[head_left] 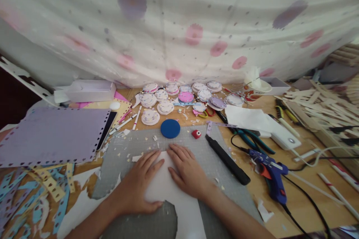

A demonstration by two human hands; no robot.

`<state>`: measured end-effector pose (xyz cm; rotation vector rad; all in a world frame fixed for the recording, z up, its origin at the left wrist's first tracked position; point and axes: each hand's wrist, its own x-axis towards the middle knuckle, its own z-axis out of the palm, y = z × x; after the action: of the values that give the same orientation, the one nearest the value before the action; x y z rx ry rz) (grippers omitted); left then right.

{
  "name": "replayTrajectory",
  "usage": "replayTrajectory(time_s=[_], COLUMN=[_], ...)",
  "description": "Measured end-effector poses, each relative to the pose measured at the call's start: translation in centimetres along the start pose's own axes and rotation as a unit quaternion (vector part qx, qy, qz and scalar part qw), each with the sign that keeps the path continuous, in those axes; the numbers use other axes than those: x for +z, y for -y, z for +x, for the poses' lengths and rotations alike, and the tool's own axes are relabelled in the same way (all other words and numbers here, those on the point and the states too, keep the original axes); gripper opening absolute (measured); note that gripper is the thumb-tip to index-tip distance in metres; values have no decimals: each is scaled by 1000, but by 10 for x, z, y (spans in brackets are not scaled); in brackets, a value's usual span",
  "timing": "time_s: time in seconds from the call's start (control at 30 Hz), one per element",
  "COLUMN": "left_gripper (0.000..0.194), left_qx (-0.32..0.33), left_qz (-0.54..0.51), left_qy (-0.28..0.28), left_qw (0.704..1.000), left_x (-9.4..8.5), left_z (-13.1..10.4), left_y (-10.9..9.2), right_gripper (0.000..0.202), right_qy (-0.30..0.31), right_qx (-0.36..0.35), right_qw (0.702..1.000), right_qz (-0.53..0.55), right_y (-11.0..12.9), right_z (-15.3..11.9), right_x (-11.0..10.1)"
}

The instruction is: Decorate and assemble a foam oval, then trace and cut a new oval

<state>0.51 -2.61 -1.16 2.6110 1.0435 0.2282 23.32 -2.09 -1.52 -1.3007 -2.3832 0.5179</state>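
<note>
A white sheet of paper (183,209) with a cut, uneven left edge lies on the grey cutting mat (126,227). My left hand (140,183) rests flat on its left part, fingers stretched out and thumb apart. On the upper right part of the sheet lies my right hand (187,171), also flat with its fingers extended. Just beyond the fingertips are a blue disc (170,129) and a small red punch (196,134). A black pen-like tool (227,160) lies slanted to the right of my right hand.
Layered paper rounds (165,107) cover the back of the table (308,209). A blue glue gun (269,173), pliers (254,140) and cables lie right. Purple punched sheets (56,134) and paper strips (60,205) lie left. A flowered curtain (174,26) hangs behind.
</note>
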Motion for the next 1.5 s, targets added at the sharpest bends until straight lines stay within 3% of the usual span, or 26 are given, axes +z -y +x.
replayTrajectory(time_s=[0.77, 0.87, 0.97, 1.03, 1.13, 1.27, 1.37, 1.5], left_gripper=[97, 98, 98, 98, 97, 98, 99, 102], left_qx=[-1, -7, -8, -6, -5, -8, -9, -6], left_qz=[6, 6, 1, -1, -4, -11, -13, -17], left_qy=[9, 11, 8, 5, 4, 6, 8, 6], left_qw=[1000, 1000, 1000, 1000, 1000, 1000, 1000, 1000], left_x=[-2, -3, -3, -2, -2, -1, 1, 3], left_z=[0, 0, -1, -1, -2, -3, -4, -5], left_y=[0, -1, -1, -1, 0, 1, 2, 3], right_gripper=[47, 41, 40, 33, 23, 21, 24, 11], right_qy=[-6, -48, -100, -91, -66, -73, -116, -323], right_qx=[-13, 6, 80, 109, 92, 76, 78, 93], right_qw=[1000, 996, 974, 958, 958, 959, 955, 914], right_qz=[-20, -81, -188, -249, -265, -265, -262, -227], right_y=[1, -7, -26, -41, -60, -62, -51, -39], right_z=[0, 0, 7, 16, 32, 41, 19, -49], right_x=[-2, -13, -31, -43, -57, -66, -72, -78])
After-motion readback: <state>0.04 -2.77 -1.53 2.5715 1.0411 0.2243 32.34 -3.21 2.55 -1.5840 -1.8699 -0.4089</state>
